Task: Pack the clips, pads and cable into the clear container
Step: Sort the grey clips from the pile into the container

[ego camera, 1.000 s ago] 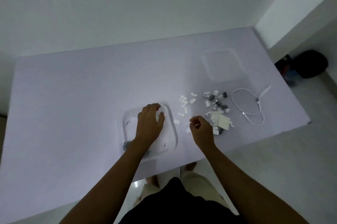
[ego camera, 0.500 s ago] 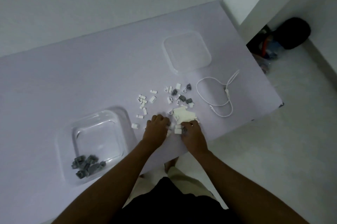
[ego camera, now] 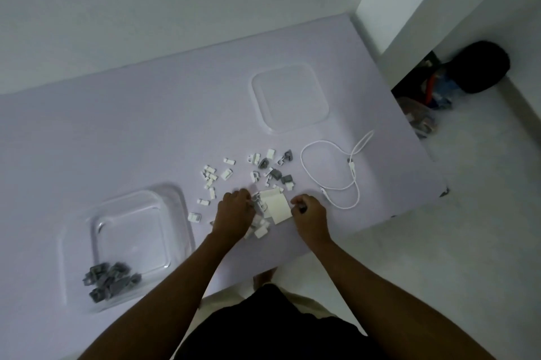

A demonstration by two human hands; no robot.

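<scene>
The clear container (ego camera: pixel 181 213) sits at the near left of the table with several grey clips (ego camera: pixel 111 277) in its near corner. Small white and grey clips (ego camera: pixel 263 169) lie scattered in the middle of the table. A stack of white pads (ego camera: pixel 278 204) lies between my hands. My left hand (ego camera: pixel 235 210) rests with curled fingers on clips at the left edge of the pads. My right hand (ego camera: pixel 308 210) is curled just right of the pads, pinching something small and dark. The white cable (ego camera: pixel 328 166) lies looped to the right.
The clear lid (ego camera: pixel 289 96) lies flat at the far side of the table. The table's right edge (ego camera: pixel 424 154) drops to the floor, where a black bag (ego camera: pixel 477 66) and clutter sit by the wall. The near edge is just below my wrists.
My left hand left the container and came to the clip pile. Both hands now work at the pads. My head turned, so the container appears further left.
</scene>
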